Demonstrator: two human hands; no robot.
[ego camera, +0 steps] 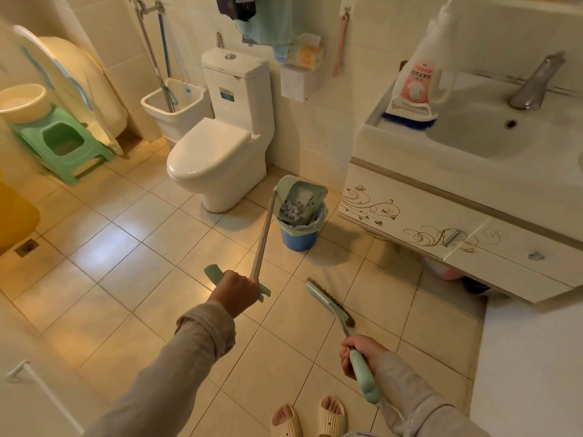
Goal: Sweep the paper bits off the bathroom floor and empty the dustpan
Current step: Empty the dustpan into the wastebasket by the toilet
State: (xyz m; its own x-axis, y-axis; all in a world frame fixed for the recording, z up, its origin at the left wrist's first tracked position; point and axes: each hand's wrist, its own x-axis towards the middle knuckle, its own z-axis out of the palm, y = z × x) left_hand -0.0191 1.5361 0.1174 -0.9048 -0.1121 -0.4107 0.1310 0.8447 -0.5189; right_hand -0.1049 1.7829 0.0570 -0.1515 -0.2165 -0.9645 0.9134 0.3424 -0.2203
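My left hand (237, 291) grips the green handle end of the long-handled dustpan (300, 197). The pan is tipped over the blue bin (298, 238), which has a pale liner. White paper bits (291, 211) lie at the pan's lower edge, sliding toward the bin. My right hand (362, 353) holds the mint-green broom (329, 302) by its handle. The bristle head rests low on the tiled floor, to the right of the dustpan pole.
A white toilet (214, 159) stands just left of the bin. The sink cabinet (441, 228) juts out on the right. At far left is a green stool (63, 146) with a basin on it. A mop sink (176, 105) sits behind. My slippered feet (310, 417) are below.
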